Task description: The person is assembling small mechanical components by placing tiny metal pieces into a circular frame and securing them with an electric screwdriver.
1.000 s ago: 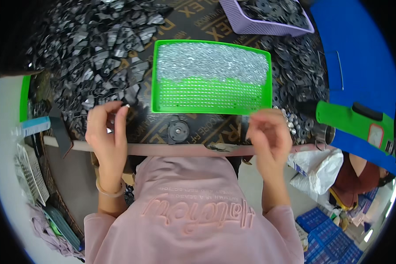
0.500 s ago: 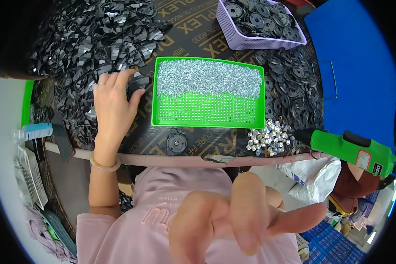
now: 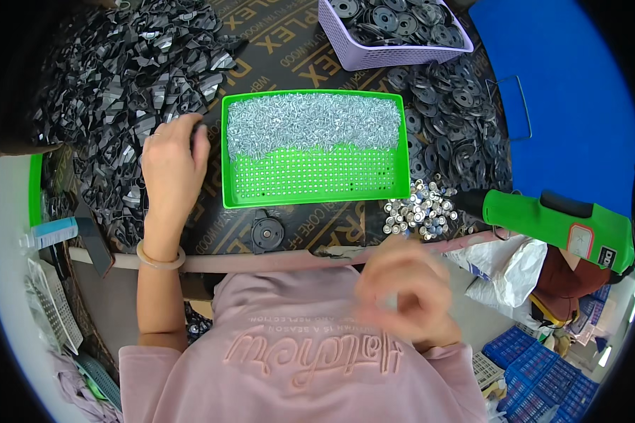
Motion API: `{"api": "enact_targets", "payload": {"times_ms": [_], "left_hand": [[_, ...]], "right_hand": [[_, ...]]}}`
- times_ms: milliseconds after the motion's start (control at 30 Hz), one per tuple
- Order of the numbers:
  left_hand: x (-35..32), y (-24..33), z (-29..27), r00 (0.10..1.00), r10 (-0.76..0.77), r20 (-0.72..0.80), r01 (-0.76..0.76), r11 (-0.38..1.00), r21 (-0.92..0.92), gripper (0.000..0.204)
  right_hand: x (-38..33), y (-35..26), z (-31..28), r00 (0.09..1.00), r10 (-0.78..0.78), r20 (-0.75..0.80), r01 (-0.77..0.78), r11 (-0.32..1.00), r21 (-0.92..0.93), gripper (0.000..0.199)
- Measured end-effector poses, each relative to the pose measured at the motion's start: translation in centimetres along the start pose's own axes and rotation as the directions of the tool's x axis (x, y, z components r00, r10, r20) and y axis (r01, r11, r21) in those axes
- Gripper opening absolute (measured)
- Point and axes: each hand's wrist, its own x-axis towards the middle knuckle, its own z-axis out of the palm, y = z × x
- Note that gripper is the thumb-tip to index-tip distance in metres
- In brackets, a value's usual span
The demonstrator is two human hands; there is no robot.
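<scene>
I see the bare left hand (image 3: 172,163) half-curled by the heap of angular black plastic pieces (image 3: 130,84); can't tell if it grips one. Bare right hand (image 3: 408,290): curled, blurred, contents unclear. Round black plastic part (image 3: 267,233) lies near the perforated green tray (image 3: 310,178).

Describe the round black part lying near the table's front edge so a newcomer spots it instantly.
On the dark table, find the green tray partly covered with small silver pieces. Between the tray's near side and the table's pink edge lies one round black part. Unlike the black discs piled right of the tray, it lies by itself.
</scene>
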Motion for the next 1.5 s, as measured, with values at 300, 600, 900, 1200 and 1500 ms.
{"api": "enact_targets", "payload": {"times_ms": [300, 600, 900, 1200, 1500], "left_hand": [[-3.6, 4.1, -3.4, 0.802, -0.388, 0.454, 0.597, 0.500, -0.627, 0.023], [-2.8, 4.1, -2.8, 0.774, -0.404, 0.488, 0.626, 0.364, -0.690, 0.024], [-3.3, 2.3, -5.1, 0.815, -0.380, 0.438, 0.574, 0.426, -0.699, 0.027], [-4.6, 8.4, -5.8, 0.769, -0.051, 0.637, 0.639, 0.098, -0.763, 0.016], [-3.5, 8.2, -5.8, 0.693, 0.122, 0.710, 0.701, 0.113, -0.704, 0.031]], "right_hand": [[-1.3, 7.1, -0.3, 0.964, -0.009, -0.264, -0.203, 0.616, -0.761, 0.024], [-0.6, 8.3, -0.3, 0.939, -0.120, -0.321, -0.186, 0.610, -0.771, 0.019], [-3.5, 5.9, -2.0, 0.804, 0.098, -0.587, -0.507, 0.628, -0.590, 0.016], [-3.5, 5.5, -2.8, 0.872, 0.212, -0.441, -0.488, 0.442, -0.753, 0.022], [-3.5, 5.8, -3.0, 0.850, 0.245, -0.466, -0.523, 0.495, -0.694, 0.012]]}}
